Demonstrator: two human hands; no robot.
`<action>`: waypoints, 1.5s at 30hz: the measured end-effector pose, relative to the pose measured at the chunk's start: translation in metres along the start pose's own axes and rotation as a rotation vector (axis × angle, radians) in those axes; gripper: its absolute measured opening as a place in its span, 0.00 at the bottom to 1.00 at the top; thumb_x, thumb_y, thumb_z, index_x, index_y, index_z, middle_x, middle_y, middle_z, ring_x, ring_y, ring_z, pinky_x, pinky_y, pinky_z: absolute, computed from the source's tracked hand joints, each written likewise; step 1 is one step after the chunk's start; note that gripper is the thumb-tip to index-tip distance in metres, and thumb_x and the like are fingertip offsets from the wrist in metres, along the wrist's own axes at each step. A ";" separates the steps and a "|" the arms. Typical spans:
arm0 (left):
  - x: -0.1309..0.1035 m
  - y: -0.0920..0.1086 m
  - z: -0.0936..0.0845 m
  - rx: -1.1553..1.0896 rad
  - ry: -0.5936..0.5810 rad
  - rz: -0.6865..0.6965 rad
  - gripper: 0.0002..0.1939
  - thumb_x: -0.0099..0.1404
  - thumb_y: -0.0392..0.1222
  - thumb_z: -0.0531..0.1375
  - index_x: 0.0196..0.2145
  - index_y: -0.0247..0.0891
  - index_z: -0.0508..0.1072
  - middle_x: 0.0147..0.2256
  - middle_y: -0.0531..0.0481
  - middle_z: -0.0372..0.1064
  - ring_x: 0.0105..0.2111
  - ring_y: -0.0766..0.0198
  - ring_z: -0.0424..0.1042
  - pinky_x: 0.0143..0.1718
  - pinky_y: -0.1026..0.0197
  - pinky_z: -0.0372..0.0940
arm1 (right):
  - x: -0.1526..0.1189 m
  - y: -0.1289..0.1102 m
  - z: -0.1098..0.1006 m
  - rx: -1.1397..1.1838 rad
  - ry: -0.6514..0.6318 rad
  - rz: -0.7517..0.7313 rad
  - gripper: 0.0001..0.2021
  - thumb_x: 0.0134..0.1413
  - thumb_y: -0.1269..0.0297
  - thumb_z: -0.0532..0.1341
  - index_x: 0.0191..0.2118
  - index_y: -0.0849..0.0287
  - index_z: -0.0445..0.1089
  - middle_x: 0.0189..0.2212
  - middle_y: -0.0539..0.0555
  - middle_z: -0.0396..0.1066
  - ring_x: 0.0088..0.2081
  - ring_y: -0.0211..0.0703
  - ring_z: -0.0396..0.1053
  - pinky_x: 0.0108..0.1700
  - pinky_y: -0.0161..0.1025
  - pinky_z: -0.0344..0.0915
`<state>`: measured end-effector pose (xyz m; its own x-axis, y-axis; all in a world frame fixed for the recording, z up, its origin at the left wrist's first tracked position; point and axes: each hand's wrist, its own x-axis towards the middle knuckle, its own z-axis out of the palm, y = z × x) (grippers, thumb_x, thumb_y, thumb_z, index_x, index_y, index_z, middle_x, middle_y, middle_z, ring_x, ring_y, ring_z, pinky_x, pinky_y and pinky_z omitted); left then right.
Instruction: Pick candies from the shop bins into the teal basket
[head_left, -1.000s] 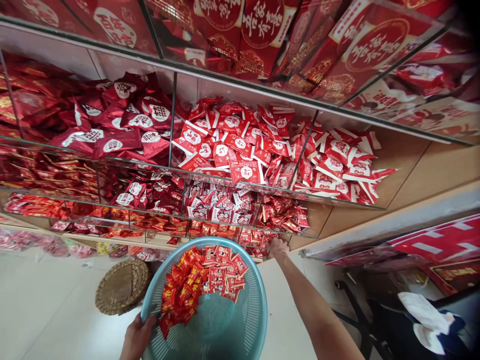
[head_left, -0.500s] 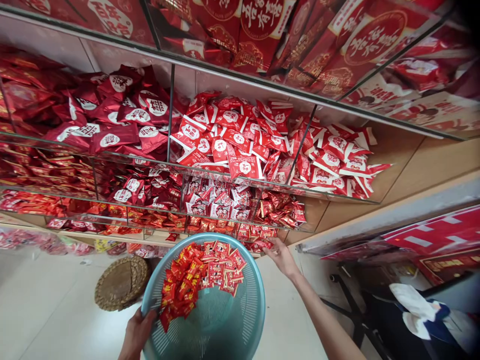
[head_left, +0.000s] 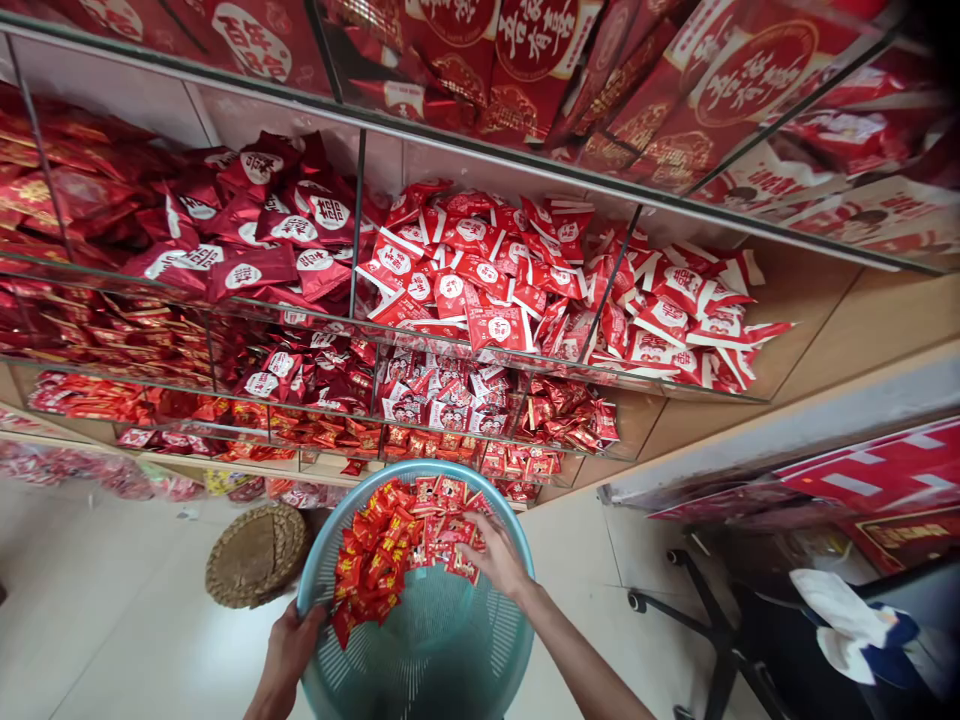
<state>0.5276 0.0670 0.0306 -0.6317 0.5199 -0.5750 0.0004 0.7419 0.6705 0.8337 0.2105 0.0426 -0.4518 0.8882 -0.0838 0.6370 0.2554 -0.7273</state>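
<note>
A teal plastic basket [head_left: 514, 640] with slotted walls is tilted in front of the shelves. My left hand [head_left: 294, 640] is closed around its left rim. Inside lie shiny orange-red wrapped candies [head_left: 371, 560] on the left and flat red candy packets [head_left: 442, 497] on the right. My right hand [head_left: 499, 555] reaches over the basket's right rim, its thumb and fingers parted at the flat packets. Part of its fingertips is hard to make out among the red wrappers.
Clear-fronted shelves hold maroon packets [head_left: 251, 272], red-and-white packets [head_left: 499, 325] and small red candies [head_left: 525, 460] lower down. A round woven stool [head_left: 255, 555] stands on the floor at left. A black wheeled chair [head_left: 720, 630] with white cloth [head_left: 844, 615] is at right.
My right hand has moved from the lowest shelf's small red candies leftward and down into the basket. The left hand still grips the rim. The view has shifted slightly.
</note>
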 end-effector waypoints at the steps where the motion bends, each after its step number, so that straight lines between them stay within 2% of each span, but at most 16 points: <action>1: 0.000 0.000 0.000 -0.014 -0.013 -0.017 0.11 0.42 0.48 0.59 0.23 0.38 0.70 0.18 0.49 0.70 0.22 0.55 0.70 0.23 0.56 0.63 | 0.003 -0.003 0.004 -0.029 -0.012 -0.015 0.20 0.59 0.58 0.60 0.56 0.52 0.67 0.52 0.55 0.73 0.54 0.52 0.69 0.57 0.52 0.65; 8: -0.004 0.004 -0.001 -0.075 -0.041 -0.050 0.13 0.41 0.48 0.58 0.25 0.38 0.70 0.19 0.50 0.70 0.22 0.57 0.69 0.25 0.56 0.63 | 0.021 -0.006 0.017 -0.234 -0.064 -0.093 0.19 0.60 0.63 0.59 0.56 0.52 0.67 0.46 0.55 0.76 0.50 0.52 0.70 0.51 0.48 0.69; 15: -0.003 0.002 0.000 -0.059 -0.038 -0.051 0.17 0.40 0.50 0.58 0.28 0.38 0.70 0.20 0.50 0.70 0.23 0.56 0.69 0.26 0.56 0.63 | 0.021 0.005 0.031 -0.351 -0.009 -0.106 0.16 0.60 0.65 0.59 0.54 0.55 0.68 0.54 0.58 0.70 0.55 0.51 0.67 0.58 0.52 0.63; 22: -0.003 0.004 -0.001 -0.060 -0.057 -0.060 0.17 0.42 0.49 0.59 0.30 0.37 0.71 0.23 0.49 0.73 0.26 0.54 0.72 0.28 0.56 0.65 | 0.024 0.014 0.045 -0.397 0.067 -0.096 0.13 0.62 0.65 0.56 0.52 0.52 0.69 0.51 0.56 0.69 0.52 0.51 0.68 0.54 0.49 0.66; 26: -0.005 0.008 -0.002 -0.009 -0.039 -0.056 0.14 0.44 0.47 0.57 0.28 0.37 0.71 0.21 0.49 0.72 0.25 0.55 0.71 0.26 0.58 0.62 | 0.024 0.014 0.053 -0.378 0.106 -0.094 0.13 0.62 0.64 0.57 0.51 0.52 0.69 0.51 0.56 0.69 0.51 0.51 0.68 0.54 0.48 0.66; 29: -0.002 0.003 -0.002 -0.008 -0.044 -0.037 0.11 0.45 0.46 0.58 0.27 0.38 0.70 0.20 0.50 0.71 0.25 0.55 0.71 0.25 0.58 0.62 | 0.021 0.012 0.052 -0.342 0.161 -0.121 0.13 0.62 0.61 0.57 0.51 0.52 0.69 0.51 0.56 0.70 0.51 0.50 0.69 0.54 0.46 0.65; 31: 0.003 -0.003 -0.001 -0.016 -0.044 -0.034 0.11 0.44 0.47 0.60 0.25 0.38 0.69 0.18 0.50 0.70 0.24 0.55 0.71 0.24 0.58 0.62 | 0.019 0.014 0.044 -0.320 0.212 -0.147 0.13 0.64 0.60 0.56 0.52 0.53 0.68 0.51 0.56 0.70 0.51 0.49 0.69 0.54 0.45 0.64; 33: 0.009 -0.010 0.000 -0.032 -0.046 -0.037 0.12 0.43 0.48 0.60 0.25 0.38 0.69 0.18 0.50 0.69 0.24 0.55 0.70 0.24 0.58 0.62 | 0.020 0.023 0.028 -0.308 0.277 -0.162 0.13 0.66 0.59 0.53 0.51 0.54 0.69 0.49 0.57 0.71 0.50 0.47 0.69 0.54 0.45 0.63; 37: 0.018 -0.022 0.002 -0.043 -0.054 -0.057 0.17 0.41 0.52 0.59 0.26 0.38 0.70 0.19 0.50 0.71 0.23 0.56 0.70 0.25 0.57 0.63 | 0.035 0.058 -0.027 -0.376 0.367 -0.058 0.16 0.68 0.62 0.47 0.47 0.58 0.71 0.44 0.59 0.72 0.47 0.47 0.68 0.51 0.43 0.62; 39: 0.020 -0.026 0.002 -0.037 -0.061 -0.059 0.18 0.41 0.52 0.59 0.27 0.37 0.71 0.20 0.50 0.71 0.24 0.56 0.70 0.26 0.57 0.63 | 0.048 0.076 -0.056 -0.495 0.303 0.089 0.17 0.67 0.67 0.45 0.49 0.60 0.71 0.46 0.61 0.72 0.48 0.48 0.68 0.51 0.43 0.61; 41: 0.021 -0.027 0.002 -0.047 -0.078 -0.057 0.18 0.42 0.52 0.60 0.28 0.37 0.71 0.21 0.49 0.72 0.25 0.56 0.71 0.26 0.57 0.63 | 0.062 0.091 -0.081 -0.644 0.179 0.245 0.19 0.65 0.71 0.46 0.53 0.61 0.68 0.51 0.62 0.70 0.52 0.49 0.65 0.52 0.43 0.59; 43: 0.021 -0.027 0.001 -0.044 -0.082 -0.054 0.17 0.42 0.53 0.60 0.27 0.37 0.71 0.21 0.49 0.72 0.24 0.56 0.71 0.26 0.57 0.64 | 0.075 0.102 -0.096 -0.737 0.072 0.332 0.21 0.63 0.73 0.47 0.58 0.60 0.66 0.57 0.63 0.67 0.57 0.50 0.61 0.53 0.43 0.57; 45: 0.019 -0.023 0.000 -0.004 -0.038 -0.025 0.17 0.42 0.52 0.60 0.26 0.37 0.71 0.20 0.49 0.72 0.24 0.55 0.71 0.25 0.57 0.63 | 0.086 0.110 -0.104 -0.760 0.007 0.349 0.23 0.60 0.75 0.49 0.60 0.60 0.64 0.59 0.62 0.65 0.60 0.50 0.59 0.54 0.43 0.55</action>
<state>0.5159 0.0596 0.0039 -0.6019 0.5166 -0.6090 -0.0181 0.7535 0.6571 0.9298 0.3550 0.0258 -0.1480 0.9658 -0.2127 0.9886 0.1508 -0.0030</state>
